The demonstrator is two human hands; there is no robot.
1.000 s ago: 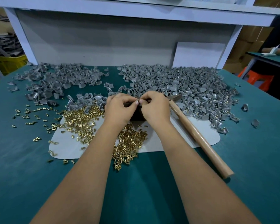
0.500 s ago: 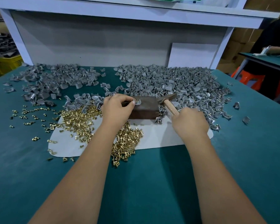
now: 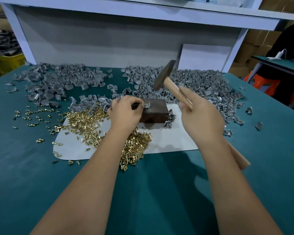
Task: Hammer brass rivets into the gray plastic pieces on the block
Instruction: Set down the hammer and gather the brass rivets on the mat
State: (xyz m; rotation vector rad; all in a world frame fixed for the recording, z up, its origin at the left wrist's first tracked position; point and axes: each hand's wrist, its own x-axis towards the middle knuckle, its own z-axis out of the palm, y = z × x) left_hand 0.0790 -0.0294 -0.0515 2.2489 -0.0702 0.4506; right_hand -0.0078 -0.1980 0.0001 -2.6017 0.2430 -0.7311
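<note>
Since the earlier frame the right hand (image 3: 202, 116) has lifted the hammer (image 3: 175, 89) off the table, so its dark head now hangs tilted in the air at about one o'clock from the block (image 3: 155, 112), above the near edge of the big heap of gray plastic pieces (image 3: 193, 82). That hand is closed around the wooden handle, whose butt end pokes out below the wrist toward five o'clock. The left hand (image 3: 126, 112) rests at the block's nine o'clock side, thumb and forefinger pinched on one gray piece (image 3: 147, 104) that sits on the block's top left corner; whether a rivet is already in it is too small to tell. The dark brown block stands on a white mat (image 3: 173, 141) laid on the teal table (image 3: 41, 184). Brass rivets (image 3: 136, 146) lie heaped on the mat at the block's seven o'clock, partly under the left forearm, with loose ones scattered out toward nine o'clock onto the teal surface. A second, thinner spread of gray parts (image 3: 58, 82) lies at ten o'clock, near the back wall of the white bench frame (image 3: 109, 39).
</note>
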